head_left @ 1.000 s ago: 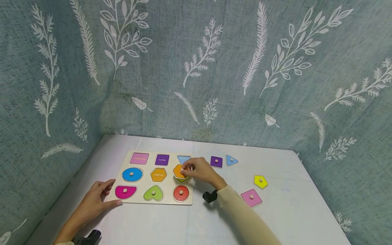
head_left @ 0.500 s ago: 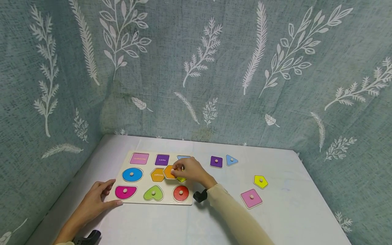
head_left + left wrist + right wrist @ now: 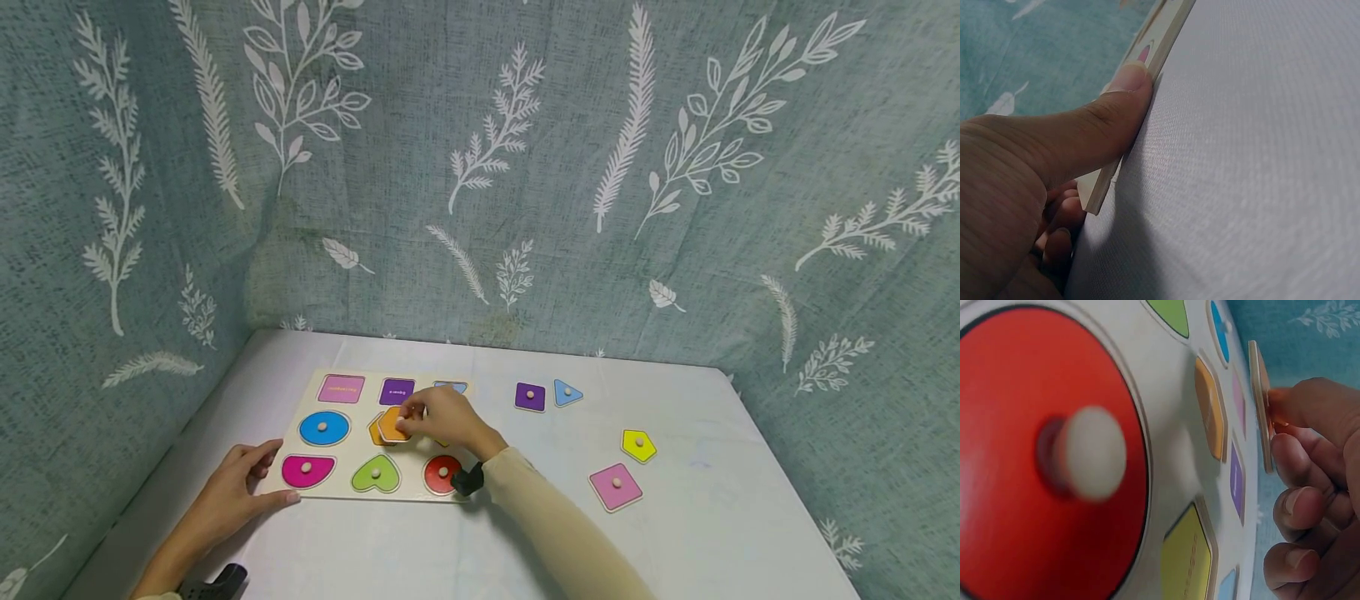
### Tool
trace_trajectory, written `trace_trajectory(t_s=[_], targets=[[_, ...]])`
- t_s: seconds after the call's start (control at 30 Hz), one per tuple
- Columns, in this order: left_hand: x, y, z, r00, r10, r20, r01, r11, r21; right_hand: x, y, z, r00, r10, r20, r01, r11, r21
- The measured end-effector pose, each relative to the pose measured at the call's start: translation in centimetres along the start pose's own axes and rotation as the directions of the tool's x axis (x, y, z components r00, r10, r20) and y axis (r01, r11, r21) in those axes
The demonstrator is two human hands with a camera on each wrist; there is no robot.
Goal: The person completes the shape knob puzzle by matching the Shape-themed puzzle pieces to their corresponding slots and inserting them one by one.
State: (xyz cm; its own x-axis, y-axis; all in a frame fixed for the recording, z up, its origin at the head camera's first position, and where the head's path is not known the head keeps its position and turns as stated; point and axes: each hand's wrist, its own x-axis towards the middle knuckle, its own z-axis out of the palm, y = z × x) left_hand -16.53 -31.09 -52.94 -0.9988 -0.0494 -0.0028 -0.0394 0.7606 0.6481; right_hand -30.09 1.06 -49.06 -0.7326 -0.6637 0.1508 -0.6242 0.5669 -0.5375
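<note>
My right hand [image 3: 447, 419] pinches the orange hexagon puzzle piece [image 3: 392, 425] by its knob. It is held just above the wooden puzzle board [image 3: 341, 492], overlapping the orange hexagon recess [image 3: 1210, 409]; the right wrist view shows a gap between piece and board. My left hand [image 3: 228, 492] grips the board's near left corner, thumb [image 3: 1129, 78] on the front edge and fingers along the left side. Seated in the board are a blue oval [image 3: 337, 428], a magenta half-round piece [image 3: 318, 472], a green heart [image 3: 365, 477] and a red circle [image 3: 1004, 450].
On the white tabletop [image 3: 525, 533] to the right lie a purple square [image 3: 522, 403], a blue triangle [image 3: 561, 398], a yellow pentagon [image 3: 631, 448] and a pink rectangle [image 3: 609, 493]. Bare recesses show along the board's back row. A patterned curtain [image 3: 420, 275] encloses the table.
My right hand has moved left with the orange hexagon, from over the yellow recess to over the orange one. My left hand has stayed at the corner.
</note>
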Motion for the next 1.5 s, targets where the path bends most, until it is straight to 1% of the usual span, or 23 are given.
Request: trace_trajectory(t_s=[0.13,0.3,0.43,0.5,0.73,0.93,1.13,1.3,1.5], targets=[[0.1,0.1,0.1,1.0,-0.004,0.005,0.004,1.0,-0.001,0.3,-0.6,0.5,1.0,0.007,0.018,-0.007,1.0,0.003],[0.1,-0.4,0.0,1.0,0.022,-0.004,-0.022,1.0,0.014,0.8,-1.1,1.4,0.997,0.039,0.062,-0.04,0.999,0.016],[0.1,-0.5,0.0,0.999,0.037,-0.013,-0.037,0.999,0.024,1.1,-1.3,1.9,0.995,0.055,0.08,-0.055,0.998,-0.012],[0.1,-0.4,0.1,0.999,0.043,-0.014,-0.042,0.999,0.028,1.2,-1.4,2.0,0.995,0.064,0.082,-0.061,0.998,-0.03],[0.0,-0.2,0.2,1.0,0.024,-0.015,-0.024,1.0,0.008,1.6,-1.5,2.3,0.992,0.104,0.07,-0.1,0.994,-0.055],[0.0,-0.3,0.2,0.999,0.041,-0.03,-0.04,0.999,0.019,1.9,-1.7,2.3,0.99,0.123,0.073,-0.119,0.991,-0.059],[0.0,-0.2,0.1,0.999,0.033,-0.009,-0.033,0.999,-0.009,2.1,-1.7,2.4,0.987,0.15,0.066,-0.146,0.988,-0.056],[-0.1,-0.1,0.0,1.0,0.028,-0.001,-0.028,1.0,-0.009,2.3,-1.6,2.5,0.99,0.128,0.064,-0.124,0.99,-0.07],[-0.1,-0.1,0.0,1.0,0.031,-0.005,-0.031,0.999,-0.009,2.5,-2.0,2.2,0.991,0.106,0.077,-0.095,0.986,-0.14]])
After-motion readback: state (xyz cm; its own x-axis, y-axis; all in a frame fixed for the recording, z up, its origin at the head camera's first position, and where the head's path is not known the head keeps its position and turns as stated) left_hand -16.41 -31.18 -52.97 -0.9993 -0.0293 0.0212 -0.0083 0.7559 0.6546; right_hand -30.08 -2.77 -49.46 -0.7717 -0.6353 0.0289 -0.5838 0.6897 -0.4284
